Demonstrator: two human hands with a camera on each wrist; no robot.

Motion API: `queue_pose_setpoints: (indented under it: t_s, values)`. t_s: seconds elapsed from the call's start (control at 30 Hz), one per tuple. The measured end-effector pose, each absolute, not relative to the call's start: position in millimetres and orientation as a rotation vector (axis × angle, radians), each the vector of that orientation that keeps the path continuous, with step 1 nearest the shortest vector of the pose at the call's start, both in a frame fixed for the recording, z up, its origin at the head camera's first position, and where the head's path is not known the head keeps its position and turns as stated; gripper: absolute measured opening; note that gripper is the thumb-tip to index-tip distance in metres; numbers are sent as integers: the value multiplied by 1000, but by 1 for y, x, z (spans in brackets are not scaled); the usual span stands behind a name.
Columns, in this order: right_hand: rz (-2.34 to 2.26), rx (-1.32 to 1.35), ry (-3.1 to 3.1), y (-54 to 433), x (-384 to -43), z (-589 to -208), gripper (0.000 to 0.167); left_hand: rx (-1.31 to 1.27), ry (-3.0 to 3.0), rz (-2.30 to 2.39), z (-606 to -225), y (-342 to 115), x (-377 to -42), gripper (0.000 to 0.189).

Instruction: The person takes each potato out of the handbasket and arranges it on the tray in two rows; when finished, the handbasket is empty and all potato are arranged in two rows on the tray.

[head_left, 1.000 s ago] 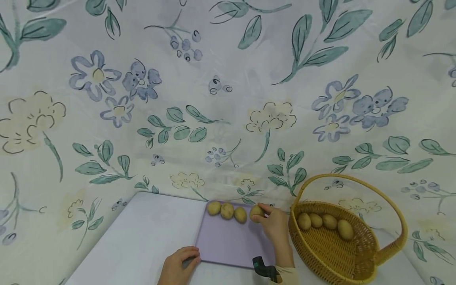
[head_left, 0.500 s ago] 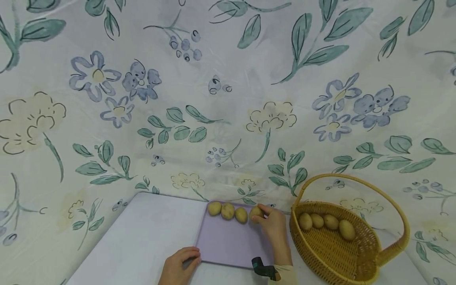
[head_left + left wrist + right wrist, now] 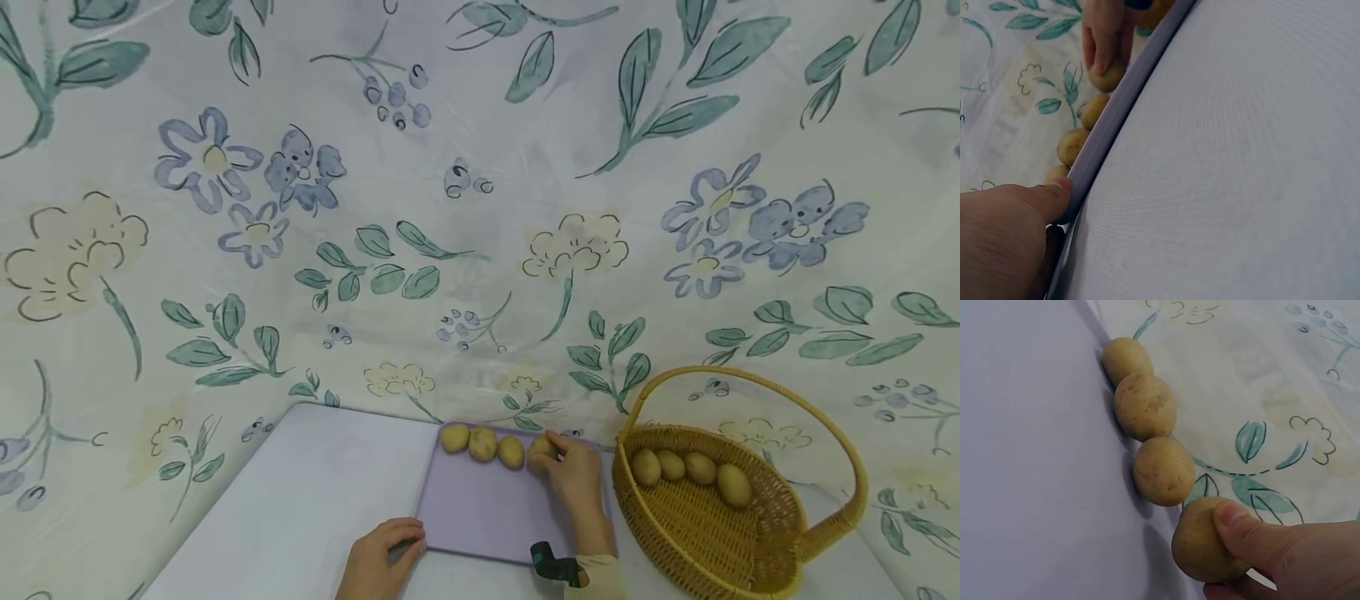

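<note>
A shallow lilac tray [image 3: 483,508] lies on the white table. My left hand [image 3: 381,554] holds its near left corner; in the left wrist view the thumb [image 3: 1054,194] presses on the rim. At the tray's far right corner my right hand [image 3: 579,475] pinches a potato [image 3: 1200,544] between thumb and fingers, the fingers mostly hidden behind it in the right wrist view. Three more potatoes sit in a row along the far edge: a left one [image 3: 454,438], a middle one [image 3: 482,444] and a right one [image 3: 512,452]. The pinched potato continues this row.
Right of the tray stands a wicker basket [image 3: 675,546] with a tall arched handle [image 3: 757,382]. Several potatoes [image 3: 701,468] lie inside along its far side. A floral cloth [image 3: 480,250] hangs behind the white table [image 3: 315,483].
The head view has shifted very slightly. Both hands stay where they were, the right one still pinching the potato at the tray's far right corner.
</note>
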State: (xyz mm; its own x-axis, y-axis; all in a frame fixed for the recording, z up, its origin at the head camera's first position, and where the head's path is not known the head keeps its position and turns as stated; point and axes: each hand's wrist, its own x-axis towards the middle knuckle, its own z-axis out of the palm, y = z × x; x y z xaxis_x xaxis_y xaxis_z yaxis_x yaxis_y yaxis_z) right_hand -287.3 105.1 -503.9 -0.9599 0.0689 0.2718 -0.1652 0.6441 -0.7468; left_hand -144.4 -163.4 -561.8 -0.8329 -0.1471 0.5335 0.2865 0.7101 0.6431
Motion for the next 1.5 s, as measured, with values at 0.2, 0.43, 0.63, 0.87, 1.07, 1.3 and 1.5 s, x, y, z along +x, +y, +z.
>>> queue_pose_setpoints:
  t_s: [0.2,0.43,0.63,0.87,1.07,1.3,1.5]
  values:
    - [1190,87,-2608,105,-287,-505,44,-99,-2388,-1040,-558,-162,-143,18]
    - [1183,49,-2628,104,-290,-510,44,-92,-2456,-1053,-557,-163,-142,14]
    - [1153,40,-2660,104,-291,-511,45,-98,-2478,-1040,-556,-162,-141,12]
    - [1143,44,-2683,105,-292,-509,46,-125,-2454,-1008,-558,-162,-141,12]
    - [1084,46,-2690,105,-293,-506,46,-135,-2438,-999,-559,-162,-142,12]
    - [1097,83,-2669,107,-293,-500,42,-141,-2428,-988,-558,-162,-143,14]
    - [1151,140,-2676,108,-291,-485,36,-105,-2429,-1012,-557,-164,-144,15]
